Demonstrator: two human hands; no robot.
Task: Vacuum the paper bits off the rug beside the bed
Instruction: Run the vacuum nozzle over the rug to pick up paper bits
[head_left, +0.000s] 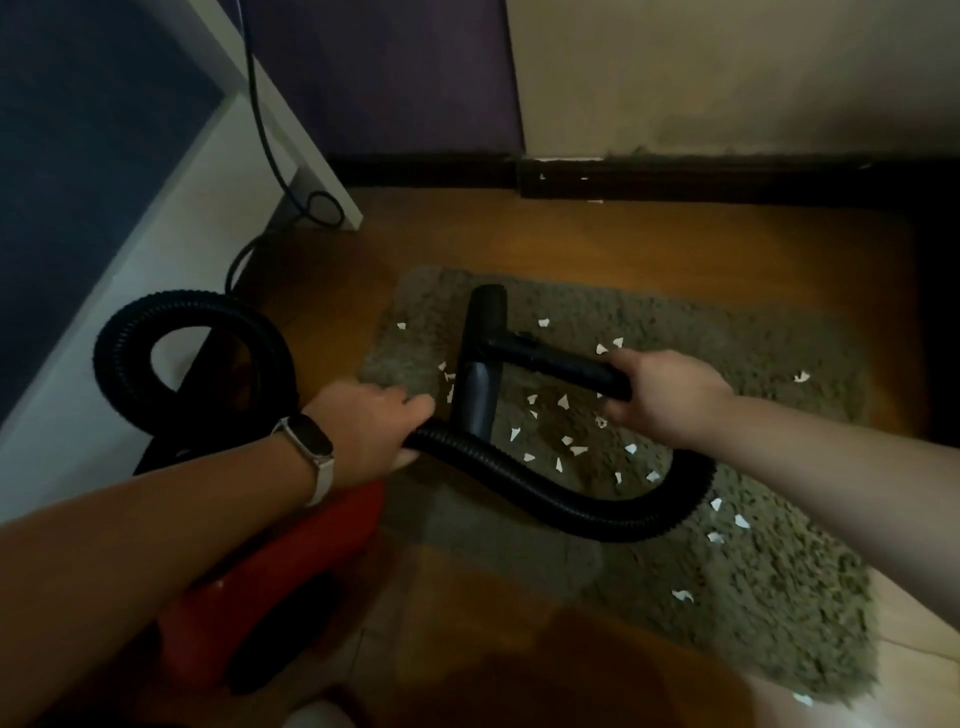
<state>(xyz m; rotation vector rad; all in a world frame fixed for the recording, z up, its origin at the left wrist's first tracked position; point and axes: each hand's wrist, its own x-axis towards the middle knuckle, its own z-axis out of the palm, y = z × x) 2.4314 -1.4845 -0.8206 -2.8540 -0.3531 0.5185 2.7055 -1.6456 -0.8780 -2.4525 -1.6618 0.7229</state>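
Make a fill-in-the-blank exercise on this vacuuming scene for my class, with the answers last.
The left hand grips the black ribbed ____.
White paper bits lie scattered on the shaggy ____.
The vacuum body is coloured ____.
The ____ hand holds the wand.
Answers: hose; rug; red; right.

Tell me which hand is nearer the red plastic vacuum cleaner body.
Left. The left hand grips the black ribbed hose right beside the red vacuum body; the right hand holds the black rigid tube over the olive shaggy rug, farther off.
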